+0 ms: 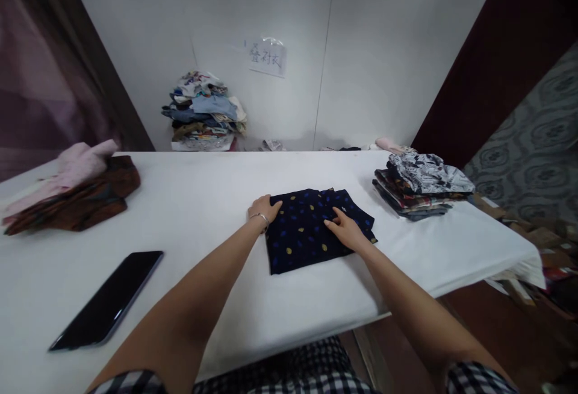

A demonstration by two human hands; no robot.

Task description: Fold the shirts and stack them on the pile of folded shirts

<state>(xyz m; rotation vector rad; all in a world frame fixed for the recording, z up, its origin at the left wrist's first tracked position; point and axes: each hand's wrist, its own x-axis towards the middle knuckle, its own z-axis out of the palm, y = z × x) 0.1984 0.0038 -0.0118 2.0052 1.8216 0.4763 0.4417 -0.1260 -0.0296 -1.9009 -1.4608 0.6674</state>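
A dark navy shirt (300, 228) with blue and yellow spots lies folded into a flat, roughly rectangular shape on the white-covered table (203, 195). At its upper left corner, my left hand (261, 208) has the edge between thumb and fingers. My right hand (347, 228) rests on the right part of the shirt, with index finger and thumb apart and touching the cloth. A narrower folded part sticks out to the right of the main body, near a small pale label. The lower fingers of my right hand are hidden.
A stack of folded clothes (419, 186) stands to the right. Crumpled brown and pink garments (90, 192) lie at the left, with a black phone (108, 300) nearer me. Behind the table rises a clothes pile (205, 111), below a paper sign (267, 56) on the wall.
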